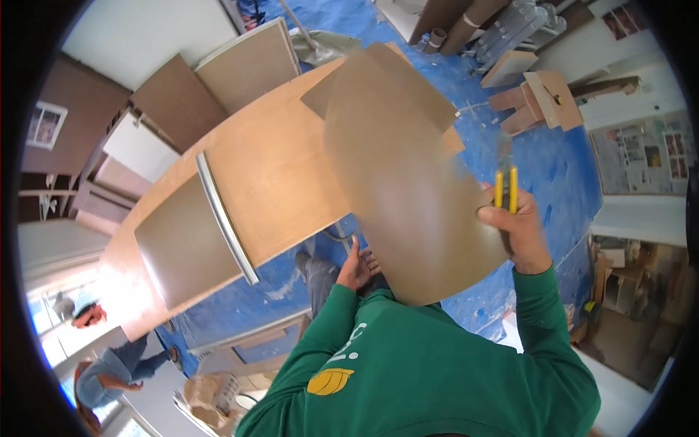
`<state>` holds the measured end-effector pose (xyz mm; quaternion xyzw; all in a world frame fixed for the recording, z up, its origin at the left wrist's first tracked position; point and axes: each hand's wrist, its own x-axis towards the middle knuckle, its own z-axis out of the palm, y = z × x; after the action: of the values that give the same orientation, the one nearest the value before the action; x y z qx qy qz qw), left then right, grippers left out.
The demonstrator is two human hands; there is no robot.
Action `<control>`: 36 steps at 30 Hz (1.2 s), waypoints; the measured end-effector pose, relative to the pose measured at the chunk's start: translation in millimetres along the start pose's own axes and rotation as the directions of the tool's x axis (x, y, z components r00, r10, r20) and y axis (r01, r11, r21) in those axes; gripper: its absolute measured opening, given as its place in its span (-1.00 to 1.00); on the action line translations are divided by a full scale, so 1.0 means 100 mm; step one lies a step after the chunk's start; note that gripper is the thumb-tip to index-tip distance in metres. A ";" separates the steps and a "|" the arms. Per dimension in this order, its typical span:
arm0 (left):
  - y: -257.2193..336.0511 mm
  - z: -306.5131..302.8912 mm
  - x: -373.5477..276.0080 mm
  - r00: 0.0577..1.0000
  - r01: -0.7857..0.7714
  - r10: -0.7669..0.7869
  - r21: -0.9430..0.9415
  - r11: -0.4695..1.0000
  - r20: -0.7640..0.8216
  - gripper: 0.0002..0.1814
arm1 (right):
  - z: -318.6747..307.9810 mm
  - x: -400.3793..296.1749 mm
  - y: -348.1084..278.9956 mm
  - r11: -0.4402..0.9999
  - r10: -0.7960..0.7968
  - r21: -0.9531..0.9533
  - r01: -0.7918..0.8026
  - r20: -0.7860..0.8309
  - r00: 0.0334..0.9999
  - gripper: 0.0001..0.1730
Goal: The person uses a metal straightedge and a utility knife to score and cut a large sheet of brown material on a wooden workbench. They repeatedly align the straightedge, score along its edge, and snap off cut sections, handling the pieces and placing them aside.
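Note:
A large brown laminate sheet (404, 180) lies over the right end of a long wooden worktable (267, 175), its near part bowed toward my body. My right hand (516, 224) grips a yellow-handled cutting tool (506, 188) and is at the sheet's right edge; its blurred tip points away from me. Beside the sheet's lower left edge, my left hand (360, 267) is held with thumb up and fingers apart; part of it may be hidden. A shiny metal straightedge (226, 218) rests across the table, partly over a smaller brown sheet (188, 240).
Board panels (248, 68) lean beyond the table. A small wooden stool or stand (546, 104) bearing a tool stands at right on the blue-covered floor (562, 158). Another person (112, 377) is at lower left, near cardboard (205, 396). A folded metal ladder (513, 33) lies at upper right.

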<state>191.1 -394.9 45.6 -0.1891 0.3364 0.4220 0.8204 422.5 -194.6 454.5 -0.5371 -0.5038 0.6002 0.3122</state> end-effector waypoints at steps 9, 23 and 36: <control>0.68 0.61 -0.26 0.838 -0.541 0.544 0.081 0.837 -0.031 -0.60 | -1.93 -0.11 0.76 0.990 0.126 -0.046 -0.130 -0.085 0.988 -0.59; 1.51 1.05 -0.38 0.820 -0.533 0.572 0.340 0.775 -0.016 -0.53 | -1.84 -0.63 1.83 0.937 0.348 0.089 -0.337 -0.233 0.908 -0.61; 3.40 2.98 0.04 0.292 -0.455 0.811 0.820 -0.348 0.507 -0.21 | -1.16 0.50 2.54 0.891 0.306 0.410 -0.196 -0.223 0.925 -0.56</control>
<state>31.6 -21.0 242.8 0.5060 0.6658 0.4782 0.2684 565.1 -193.1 208.7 -0.6073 -0.2536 0.6392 0.3979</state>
